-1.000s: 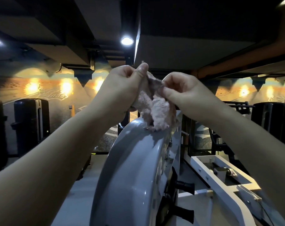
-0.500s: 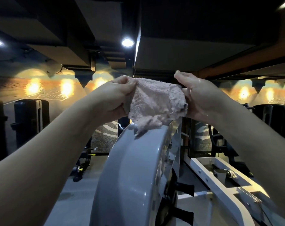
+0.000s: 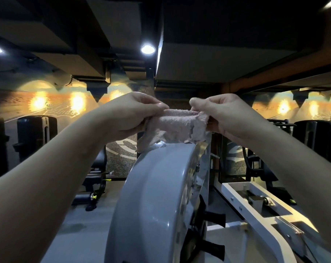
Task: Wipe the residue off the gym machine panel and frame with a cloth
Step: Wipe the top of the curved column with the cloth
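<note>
Cloth: the pink cloth [image 3: 176, 128] hung in a loose fold between both hands, just over the crest of the grey panel [image 3: 157, 196]. I could not tell whether its ragged lower flap touched the crest or only hung just above it.
Left hand: the left hand [image 3: 130, 118] pinched the cloth's left end, thumb pressed over curled fingers [image 3: 157, 107].
Right hand: the right hand [image 3: 231, 116] gripped the right end in the same way.
Stage: this read as readying the cloth, with no wiping pass yet on the panel.
Risk 1: only the 2 ends were pinched. If 1 grip eased, the cloth could slide down the curved crest and drop to the floor.
Risk 2: the dangling flap could drag ahead of the folded pad and smear the residue instead of lifting it.
Risk 3: the shiny metal rim on the panel's right side could catch the frayed edge.
Risk 4: the light was dim and no residue showed, so patches could easily be missed.
Frame: the white frame [image 3: 255, 204] lay low on the right, well apart from the cloth, and could be forgotten.
</note>
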`<state>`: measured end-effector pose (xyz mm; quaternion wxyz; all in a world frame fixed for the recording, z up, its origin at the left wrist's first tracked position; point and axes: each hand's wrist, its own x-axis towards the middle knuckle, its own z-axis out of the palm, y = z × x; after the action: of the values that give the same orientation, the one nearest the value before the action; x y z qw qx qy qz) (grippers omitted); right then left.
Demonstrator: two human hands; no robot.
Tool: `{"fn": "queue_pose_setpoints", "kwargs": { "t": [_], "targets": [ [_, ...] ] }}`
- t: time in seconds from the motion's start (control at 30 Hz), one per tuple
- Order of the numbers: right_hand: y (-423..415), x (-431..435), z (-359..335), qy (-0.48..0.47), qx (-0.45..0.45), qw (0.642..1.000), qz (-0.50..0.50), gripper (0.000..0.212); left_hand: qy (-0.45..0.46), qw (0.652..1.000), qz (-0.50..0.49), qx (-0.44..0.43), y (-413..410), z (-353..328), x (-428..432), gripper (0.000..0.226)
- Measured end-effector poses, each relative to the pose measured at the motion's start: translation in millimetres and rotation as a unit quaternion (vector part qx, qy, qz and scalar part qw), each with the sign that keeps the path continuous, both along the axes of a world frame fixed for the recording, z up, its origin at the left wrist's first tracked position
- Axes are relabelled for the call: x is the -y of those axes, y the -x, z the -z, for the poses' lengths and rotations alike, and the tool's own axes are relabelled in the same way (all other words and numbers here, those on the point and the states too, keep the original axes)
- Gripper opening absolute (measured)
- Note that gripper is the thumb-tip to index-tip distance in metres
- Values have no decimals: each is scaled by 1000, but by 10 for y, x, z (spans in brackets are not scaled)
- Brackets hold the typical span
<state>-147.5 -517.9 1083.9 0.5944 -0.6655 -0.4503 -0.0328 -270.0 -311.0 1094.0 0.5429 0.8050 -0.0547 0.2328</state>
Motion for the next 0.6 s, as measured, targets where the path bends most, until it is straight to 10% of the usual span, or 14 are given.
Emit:
{"fn": "queue_pose_setpoints", "kwargs": {
  "t": [0.2,0.43,0.6],
  "targets": [
    [-57,58,-15,26,4,1000,-9,22,-233,966,-113,-3,-15,-19,7,29],
    [-53,176,-73,171,205,959,99,8,-189,981,-30,29,-62,-81,-144,28],
    [-207,228,-126,97,59,991,-75,16,-236,969,52,-40,-94,-118,-208,12]
  ]
}}
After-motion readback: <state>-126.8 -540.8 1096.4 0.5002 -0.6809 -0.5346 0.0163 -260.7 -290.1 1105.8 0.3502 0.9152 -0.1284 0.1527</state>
